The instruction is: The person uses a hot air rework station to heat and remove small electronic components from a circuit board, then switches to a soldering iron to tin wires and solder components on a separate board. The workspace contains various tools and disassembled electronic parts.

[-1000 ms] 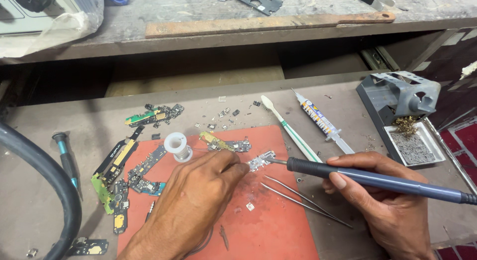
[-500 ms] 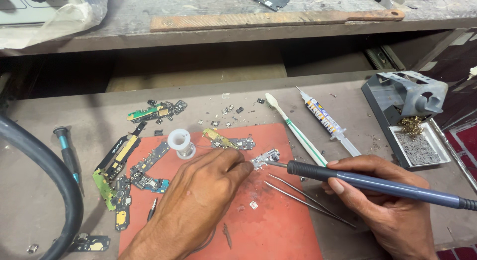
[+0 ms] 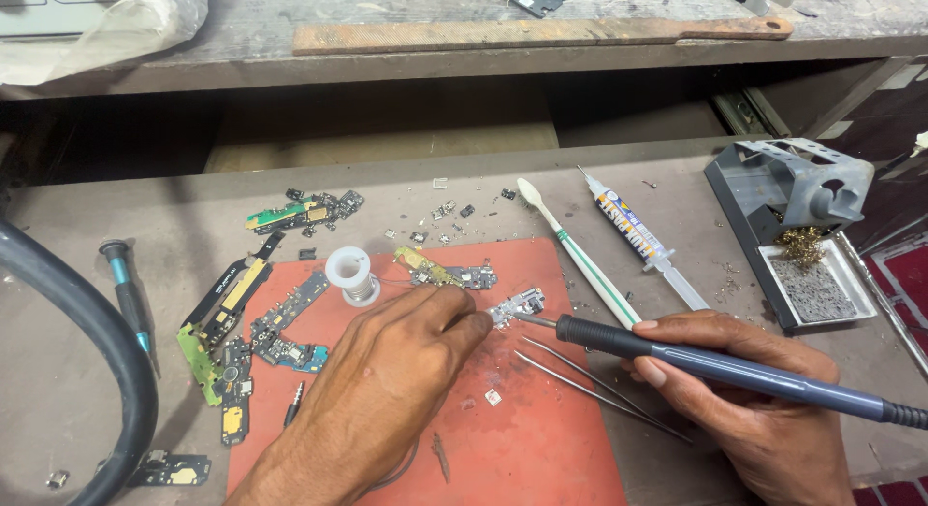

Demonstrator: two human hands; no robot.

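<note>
Here a small circuit board (image 3: 519, 304) is pinned on the red mat (image 3: 541, 448) by the closed fingertips of the left hand (image 3: 387, 380), while a soldering iron (image 3: 715, 366) is gripped by the right hand (image 3: 764, 409), its tip set against the board. Soldering seems in hand; a steady tip is called for next. Tweezers (image 3: 599, 385) lie beside. Against 1 earlier frame, little is changed: board and iron are held alike.

An electronics repair workshop: a soldering iron (image 3: 715, 366), solder spool (image 3: 350, 275), tweezers (image 3: 599, 382) and small circuit boards (image 3: 253, 318) crowd a red mat (image 3: 522, 438), iron stand (image 3: 797, 216) at right.
</note>
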